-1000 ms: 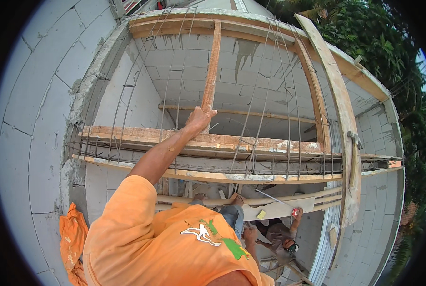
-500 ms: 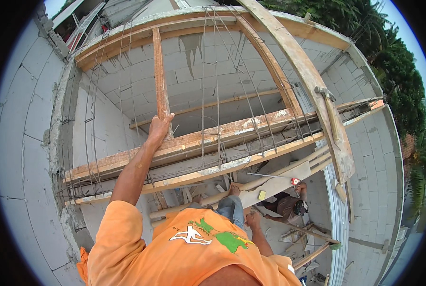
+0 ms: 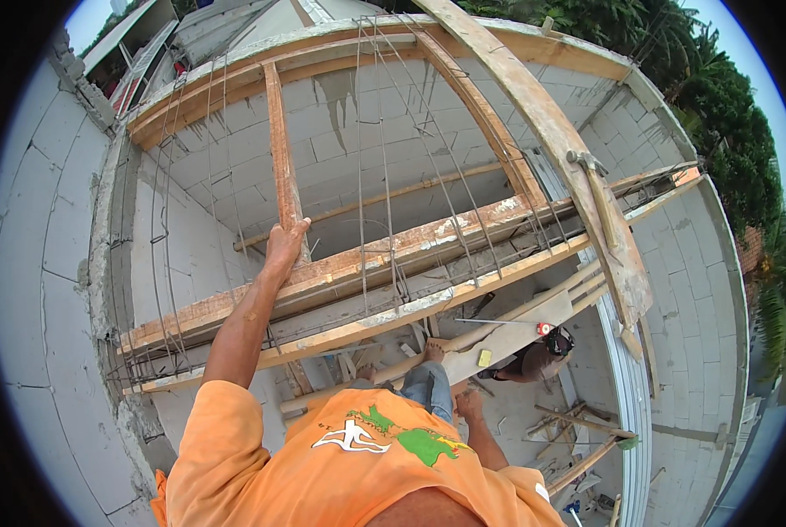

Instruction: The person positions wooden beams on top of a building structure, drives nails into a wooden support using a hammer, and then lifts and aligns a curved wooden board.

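My left hand [image 3: 287, 244] is closed around the lower end of a narrow wooden crosspiece [image 3: 282, 162], where it meets a long timber beam [image 3: 358, 262]. Steel rebar ties and thin rods [image 3: 388, 184] stand in and across the formwork beside it. Down by my right side hangs my right hand [image 3: 469, 405], its fingers curled; whether anything is in them is hidden. Nearest to it are a yellow block [image 3: 484, 358] and a pale scaffold board [image 3: 529, 329]. A red and white tape measure [image 3: 544, 328] lies on that board with its blade drawn out.
A hammer [image 3: 599, 198] rests on a wide slanting plank [image 3: 542, 114] at the right. Below the boards a co-worker [image 3: 542, 358] bends down. Metal profiles [image 3: 623, 404] stand beside grey block walls [image 3: 683, 334]. My bare feet [image 3: 434, 351] stand on the scaffold.
The co-worker below has bent lower, and the hand that was by the tape measure no longer shows. My view has shifted slightly; my left hand keeps its hold on the crosspiece.
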A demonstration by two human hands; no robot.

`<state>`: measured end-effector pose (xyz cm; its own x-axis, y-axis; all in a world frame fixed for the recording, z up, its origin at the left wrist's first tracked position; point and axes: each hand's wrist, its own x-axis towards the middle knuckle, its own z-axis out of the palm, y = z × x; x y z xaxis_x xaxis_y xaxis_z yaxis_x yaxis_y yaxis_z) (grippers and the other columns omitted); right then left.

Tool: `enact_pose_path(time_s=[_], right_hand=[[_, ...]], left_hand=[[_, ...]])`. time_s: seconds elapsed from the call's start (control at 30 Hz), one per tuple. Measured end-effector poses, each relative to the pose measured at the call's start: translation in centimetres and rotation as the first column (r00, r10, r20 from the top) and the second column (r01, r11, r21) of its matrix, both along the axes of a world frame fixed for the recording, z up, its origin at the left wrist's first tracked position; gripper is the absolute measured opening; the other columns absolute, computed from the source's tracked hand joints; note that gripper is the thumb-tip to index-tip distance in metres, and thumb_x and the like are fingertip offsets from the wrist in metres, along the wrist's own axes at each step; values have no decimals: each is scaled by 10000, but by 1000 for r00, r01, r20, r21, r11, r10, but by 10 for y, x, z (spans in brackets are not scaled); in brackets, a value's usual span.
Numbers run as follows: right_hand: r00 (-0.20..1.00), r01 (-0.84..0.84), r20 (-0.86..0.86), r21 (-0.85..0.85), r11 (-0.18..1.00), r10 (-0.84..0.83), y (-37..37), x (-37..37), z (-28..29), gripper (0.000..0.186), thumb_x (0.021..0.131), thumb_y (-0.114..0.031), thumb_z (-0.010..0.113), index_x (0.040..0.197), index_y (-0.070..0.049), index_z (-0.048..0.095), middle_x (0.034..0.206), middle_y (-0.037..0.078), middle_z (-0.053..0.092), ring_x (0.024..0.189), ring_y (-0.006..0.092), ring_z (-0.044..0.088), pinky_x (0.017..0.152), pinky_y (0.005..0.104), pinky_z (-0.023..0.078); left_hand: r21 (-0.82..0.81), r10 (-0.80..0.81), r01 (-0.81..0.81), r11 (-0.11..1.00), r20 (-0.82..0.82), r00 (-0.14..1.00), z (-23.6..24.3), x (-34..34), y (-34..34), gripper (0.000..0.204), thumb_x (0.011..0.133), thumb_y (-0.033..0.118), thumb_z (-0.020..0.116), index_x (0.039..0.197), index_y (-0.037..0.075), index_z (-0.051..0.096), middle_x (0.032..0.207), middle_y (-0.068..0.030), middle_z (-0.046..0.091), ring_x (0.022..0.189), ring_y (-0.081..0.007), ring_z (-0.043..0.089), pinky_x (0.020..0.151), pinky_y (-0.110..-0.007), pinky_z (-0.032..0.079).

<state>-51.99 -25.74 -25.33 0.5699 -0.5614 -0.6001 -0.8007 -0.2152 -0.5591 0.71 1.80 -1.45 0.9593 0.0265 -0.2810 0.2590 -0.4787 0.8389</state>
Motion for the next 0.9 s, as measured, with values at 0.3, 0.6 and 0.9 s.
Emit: enact_pose_path(time_s=[0.3,0.6,0.9], right_hand=[[999,-4,-54,-48,999,1,5,1,5,312,869,-203,558,794,82,659,593,191,680,478,253,687,506,363,573],[993,120,-8,-27,992,-120,13,8,5,276,853,-171,569,791,83,657,631,210,680,484,282,679,446,373,557],[984,175,11,64,982,-176,12,-6,-20,223,841,-144,604,796,69,655,623,156,660,484,235,657,420,355,545]], left_hand=[[-29,-5,6,1000,20,1000,-8,4,2,574,872,412,732,1104,-105,639,885,-151,674,730,-216,623,660,-398,490],[-12,-58,58,998,6,998,1,4,8,510,883,413,716,1005,-81,676,738,-49,593,656,-155,539,608,-386,436],[20,0,-1,1000,15,1000,3,0,-1,649,850,445,742,1155,-117,629,1001,-227,698,914,-294,674,800,-421,515]])
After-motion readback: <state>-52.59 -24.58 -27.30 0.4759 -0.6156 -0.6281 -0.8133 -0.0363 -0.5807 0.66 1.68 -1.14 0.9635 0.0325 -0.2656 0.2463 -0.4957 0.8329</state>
